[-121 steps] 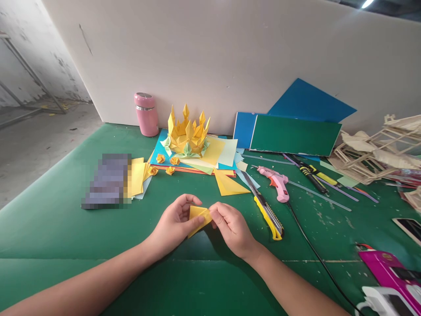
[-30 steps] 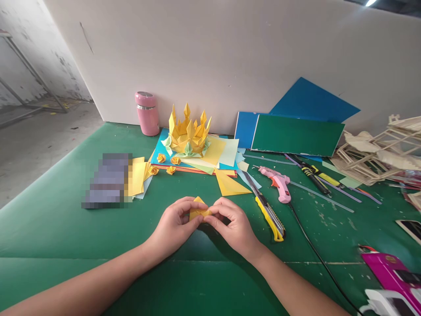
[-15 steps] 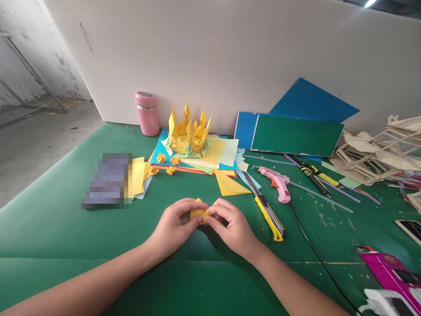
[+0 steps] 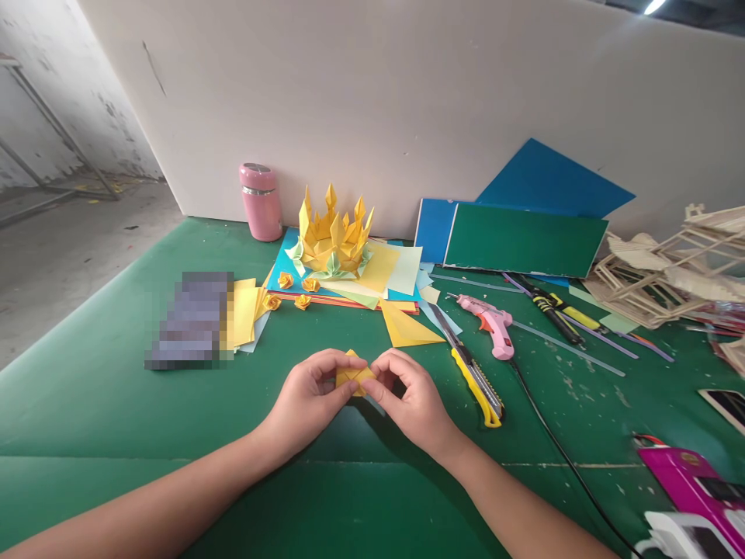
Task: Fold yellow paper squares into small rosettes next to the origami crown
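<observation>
Between my two hands is a small folded piece of yellow paper [image 4: 352,377], with crease lines across its face. My left hand [image 4: 317,388] pinches its left side between thumb and fingers. At its right edge, the thumb and forefinger of my right hand [image 4: 410,396] close on the paper. Beyond them a yellow folded-paper crown [image 4: 334,241] with pale green leaves at its base rests on coloured sheets [image 4: 407,268]. Several small yellow paper roses [image 4: 303,301] lie in front of it. A yellow paper triangle [image 4: 407,326] is just past my right hand.
Right of my hands lie a yellow box cutter [image 4: 476,388] and a pink glue gun [image 4: 492,322] with its black cord. A pink flask [image 4: 261,203] stands at the back left, near a blurred dark object [image 4: 192,320]. Stick structures [image 4: 657,272] sit far right.
My right thumb and forefinger have shifted slightly along the paper's right edge. The left hand keeps its grip, and everything on the table stays in place.
</observation>
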`<state>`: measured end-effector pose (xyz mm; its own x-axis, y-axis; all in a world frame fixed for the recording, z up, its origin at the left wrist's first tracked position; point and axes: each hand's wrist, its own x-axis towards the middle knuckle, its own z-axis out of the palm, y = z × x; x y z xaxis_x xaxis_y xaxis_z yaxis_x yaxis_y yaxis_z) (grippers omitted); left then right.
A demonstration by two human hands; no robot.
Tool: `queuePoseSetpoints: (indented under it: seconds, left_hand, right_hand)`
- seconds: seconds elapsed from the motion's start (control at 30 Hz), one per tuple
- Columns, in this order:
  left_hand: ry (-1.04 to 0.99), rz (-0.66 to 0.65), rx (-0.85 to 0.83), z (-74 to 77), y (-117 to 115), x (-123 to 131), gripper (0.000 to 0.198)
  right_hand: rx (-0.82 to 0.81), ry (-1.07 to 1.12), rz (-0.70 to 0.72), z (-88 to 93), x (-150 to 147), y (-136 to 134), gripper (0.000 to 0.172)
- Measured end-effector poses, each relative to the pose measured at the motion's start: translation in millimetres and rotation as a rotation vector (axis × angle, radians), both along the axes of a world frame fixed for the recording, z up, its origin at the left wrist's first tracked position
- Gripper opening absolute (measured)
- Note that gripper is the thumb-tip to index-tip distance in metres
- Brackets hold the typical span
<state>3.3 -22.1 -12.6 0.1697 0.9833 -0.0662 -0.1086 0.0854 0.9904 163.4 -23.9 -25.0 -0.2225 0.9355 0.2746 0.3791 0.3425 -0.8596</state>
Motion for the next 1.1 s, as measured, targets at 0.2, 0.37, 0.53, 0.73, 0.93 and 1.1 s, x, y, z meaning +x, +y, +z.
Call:
queuePoseSetpoints:
  seconds: [0.2, 0.37, 0.53, 0.73, 0.93, 1.1]
  left_hand:
    - [-0.019, -0.010, 0.001, 1.4, -0.8, 0.6, 0.014]
    - [0.000, -0.008, 0.051, 2.8, -0.6, -0.4, 0.013]
    - [-0.131, 0.032, -0.029, 3.3, -0.4, 1.3, 0.020]
    - [-0.209, 0.054, -0.100, 4.9, -2.8, 0.5, 0.024]
    - [-0.241, 0.051, -0.147, 8.3, -4.6, 1.6, 0.026]
    - [-0.251, 0.014, -0.174, 9.9, -4.0, 2.3, 0.030]
  right_hand:
    - [-0.028, 0.008, -0.010, 0.6, -1.2, -0.4, 0.019]
    - [-0.138, 0.087, -0.030, 0.2, -0.8, -0.1, 0.020]
    - [-0.178, 0.063, 0.065, 3.9, 0.8, -0.4, 0.023]
    - [-0.115, -0.013, 0.101, 3.2, 1.7, -1.0, 0.031]
    - [-0.196, 0.069, 0.095, 6.0, -0.9, -3.5, 0.031]
    - [-0.252, 0.140, 0.099, 10.1, -3.2, -5.3, 0.031]
